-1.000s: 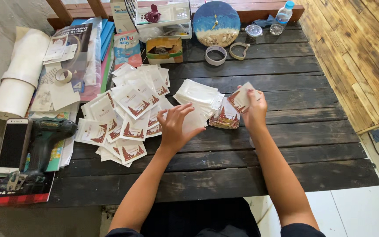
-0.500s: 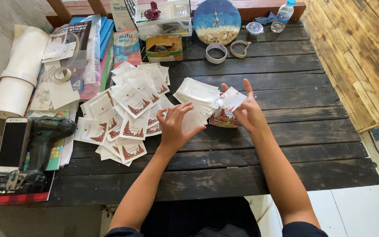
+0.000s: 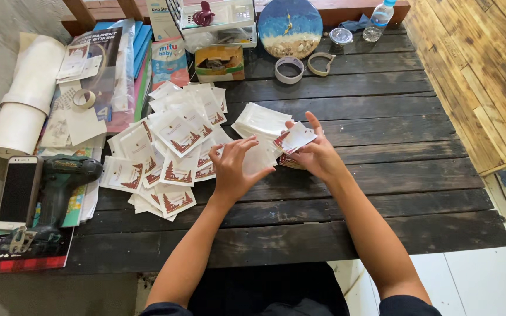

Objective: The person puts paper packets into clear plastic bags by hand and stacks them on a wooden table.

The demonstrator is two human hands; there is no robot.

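Dark plank table (image 3: 382, 193). Left of hands: spread of white cards with red prints (image 3: 171, 146), cordless drill (image 3: 54, 193), phone (image 3: 17, 192), paper roll (image 3: 27, 96). Beyond hands: clear sleeves stack (image 3: 262, 123), two tape rings (image 3: 289, 71), round blue clock (image 3: 290, 28), water bottle (image 3: 379, 21).

home craft workspace, dark plank table (image 3: 352, 234), cordless drill (image 3: 60, 181), tape rolls (image 3: 289, 71), sticker sheets (image 3: 98, 64)

- Single view: head cam, worn by person, angled steeply down at dark plank table (image 3: 335, 193).
- Faces far edge; close range, forearms enter from near edge.
- No 2nd view, no overlap.
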